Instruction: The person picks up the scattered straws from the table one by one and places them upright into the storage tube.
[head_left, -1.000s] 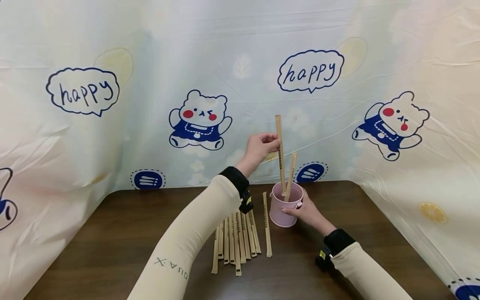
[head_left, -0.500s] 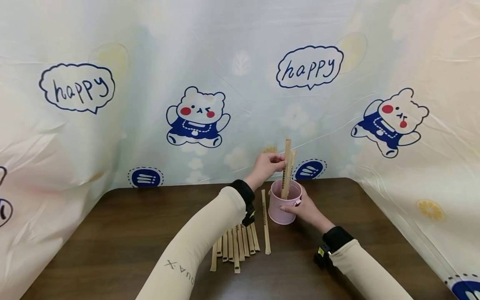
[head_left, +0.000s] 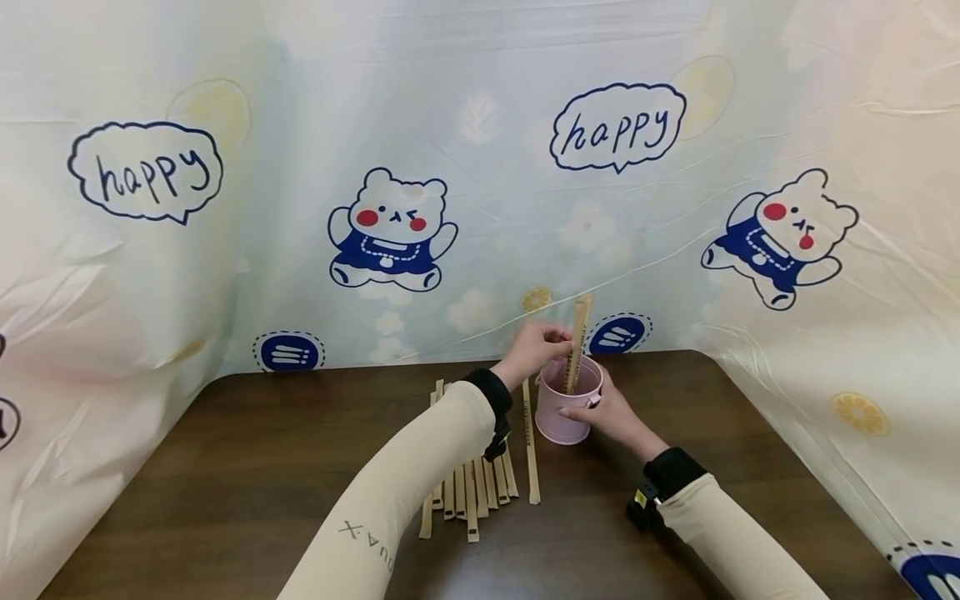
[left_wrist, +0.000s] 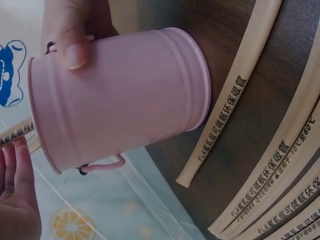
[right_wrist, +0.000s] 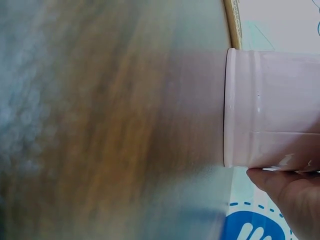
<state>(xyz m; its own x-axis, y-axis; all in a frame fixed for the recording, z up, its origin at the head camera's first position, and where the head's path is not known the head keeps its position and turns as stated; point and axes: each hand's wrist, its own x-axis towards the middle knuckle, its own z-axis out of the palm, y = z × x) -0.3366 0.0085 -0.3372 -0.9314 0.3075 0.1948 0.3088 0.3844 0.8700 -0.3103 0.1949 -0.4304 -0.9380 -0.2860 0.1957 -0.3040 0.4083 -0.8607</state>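
A small pink metal pail (head_left: 562, 418) stands upright on the table, leaned on by paper-wrapped straws (head_left: 577, 354) that overlap inside it. My left hand (head_left: 536, 348) pinches one of these straws above the rim; in the left wrist view the fingers (left_wrist: 22, 175) touch its wrapper (left_wrist: 15, 134). With my right hand (head_left: 617, 418) I hold the pail at its right side, the thumb (left_wrist: 76, 52) pressed to its outer wall. In the right wrist view the pail's lower part (right_wrist: 280, 100) meets part of that hand (right_wrist: 285, 195).
Several wrapped straws (head_left: 471, 492) lie side by side on the brown table (head_left: 300, 450), partly under my left forearm. One single straw (head_left: 531, 458) lies just left of the pail. A printed cloth (head_left: 495, 250) hangs behind the table.
My left hand has come down and slightly right, lowering its straw into the pail beside the other one. The right hand keeps holding the pail.
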